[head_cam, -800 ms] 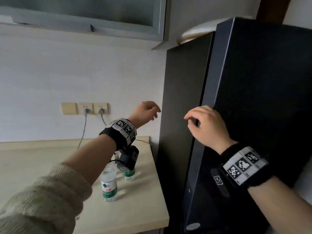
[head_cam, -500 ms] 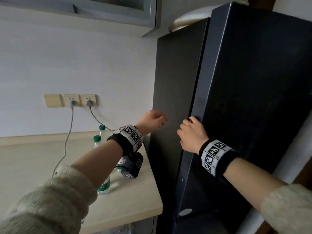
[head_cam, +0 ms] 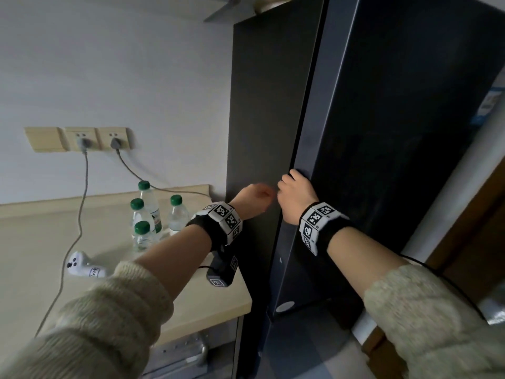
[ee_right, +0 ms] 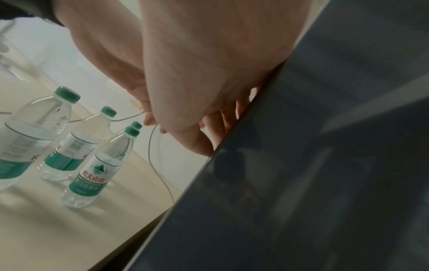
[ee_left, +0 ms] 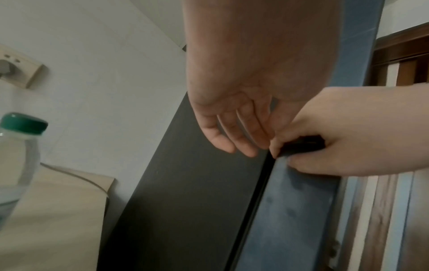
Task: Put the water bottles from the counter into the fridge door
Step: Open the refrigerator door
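Note:
Several clear water bottles (head_cam: 149, 212) with green caps stand on the beige counter (head_cam: 32, 242) left of the black fridge (head_cam: 382, 132); the right wrist view shows the same bottles (ee_right: 90, 168). My right hand (head_cam: 295, 198) grips the left edge of the fridge door (ee_left: 299, 144), fingers hooked round it. My left hand (head_cam: 254, 199) hovers just left of it beside the fridge's side panel (ee_left: 185, 201), fingers relaxed and holding nothing (ee_left: 232, 135). The door looks closed.
A white controller (head_cam: 83, 265) lies on the counter near its front. Two cables (head_cam: 82, 214) run from wall sockets (head_cam: 82, 138) down across the counter. A metal drawer front (head_cam: 191, 348) sits under the counter. A wooden door frame (head_cam: 470, 228) stands right of the fridge.
My right hand slid down the fridge door's edge and took hold of it. My left hand moved right, close to it. The head view dropped, so more bottles show.

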`<state>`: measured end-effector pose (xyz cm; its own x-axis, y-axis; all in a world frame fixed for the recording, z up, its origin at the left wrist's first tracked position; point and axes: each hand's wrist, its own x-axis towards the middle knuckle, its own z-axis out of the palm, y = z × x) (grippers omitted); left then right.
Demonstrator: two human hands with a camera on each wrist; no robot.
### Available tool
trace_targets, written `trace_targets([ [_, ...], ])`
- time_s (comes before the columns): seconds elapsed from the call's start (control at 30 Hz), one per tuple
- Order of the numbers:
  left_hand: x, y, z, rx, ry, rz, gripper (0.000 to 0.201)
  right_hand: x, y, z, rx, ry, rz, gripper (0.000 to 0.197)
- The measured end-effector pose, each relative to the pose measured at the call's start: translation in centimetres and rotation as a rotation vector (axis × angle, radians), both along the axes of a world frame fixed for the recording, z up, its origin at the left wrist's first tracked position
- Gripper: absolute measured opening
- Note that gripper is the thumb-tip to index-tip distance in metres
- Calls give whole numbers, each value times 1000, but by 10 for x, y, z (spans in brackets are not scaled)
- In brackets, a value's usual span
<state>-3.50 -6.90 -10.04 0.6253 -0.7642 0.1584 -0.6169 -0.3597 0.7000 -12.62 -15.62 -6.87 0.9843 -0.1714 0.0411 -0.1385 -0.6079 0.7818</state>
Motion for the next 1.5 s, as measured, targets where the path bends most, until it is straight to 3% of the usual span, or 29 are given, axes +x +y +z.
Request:
trace_targets([
  [0.17, -21, -4, -14, 29, -4, -24, 24, 6, 3, -13, 88, -93, -69, 34],
  [0.33, -44, -6, -35, 84, -4, -90, 27, 7, -2, -17, 35, -101, -45, 34],
  [0.57, -56, -1, -55, 186, 88, -8, 26, -33, -10, -26, 19, -147, 135, 28],
  [0.73, -111, -11, -59, 200, 269, -119, 58, -98, -18, -31, 26, -133, 226, 24],
  [0.93, -180, -21, -66, 112, 187, -203, 35, -172, -25, -37, 152, -358, 361, 8],
  [1.13, -211, -25, -73, 141, 92, -228, 14, -216, -26, -59, 367, -506, 466, 28],
  [1.37, -196, -5, -78, 296, -51, -125, 20, -202, -1, -88, 600, -493, 487, 32],
  [1.5, -176, 16, -80, 382, -33, 16, 26, -169, 12, -95, 704, -500, 480, 16],
])
